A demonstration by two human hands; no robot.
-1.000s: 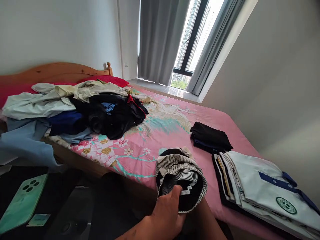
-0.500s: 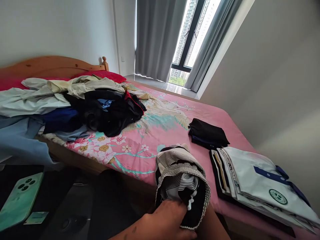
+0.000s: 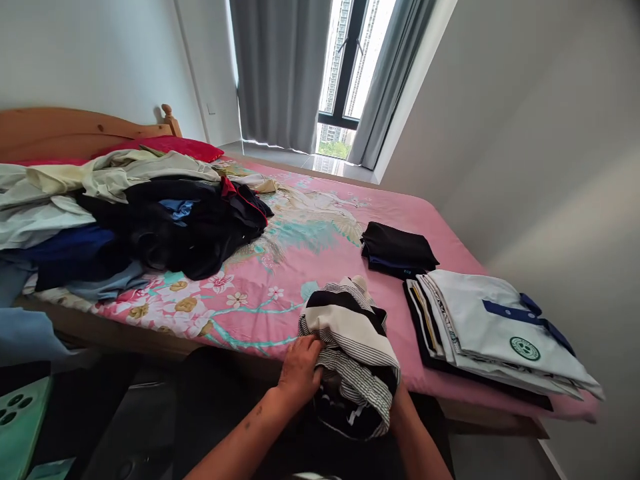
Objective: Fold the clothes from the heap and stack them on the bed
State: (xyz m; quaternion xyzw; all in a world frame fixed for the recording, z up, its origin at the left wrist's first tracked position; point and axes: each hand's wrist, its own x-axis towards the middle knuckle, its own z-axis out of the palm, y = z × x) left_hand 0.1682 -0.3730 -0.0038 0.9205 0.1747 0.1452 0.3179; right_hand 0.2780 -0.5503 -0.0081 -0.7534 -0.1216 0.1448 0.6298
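A black-and-white striped garment (image 3: 350, 333) with a gathered waistband and a white drawstring is bunched at the near edge of the bed; whether it is shorts or trousers I cannot tell. The waistband opening faces me, with dark cloth inside. My left hand (image 3: 301, 370) is closed on its left edge, thumb and fingers pinching the fabric. My right hand (image 3: 399, 400) is at the right side, pressed against the garment and mostly behind it, so its fingers are hidden.
A pink flowered sheet (image 3: 280, 287) covers the bed. Loose clothes (image 3: 190, 233) lie heaped at left. Folded dark clothes (image 3: 399, 248) and a stack of folded shirts (image 3: 495, 333) sit at right. Lower left are a green phone (image 3: 23, 420) and a card (image 3: 51, 469).
My left hand has moved from the front of the waistband opening to the garment's left edge. The waistband front now hangs lower. The view has shifted to the right.
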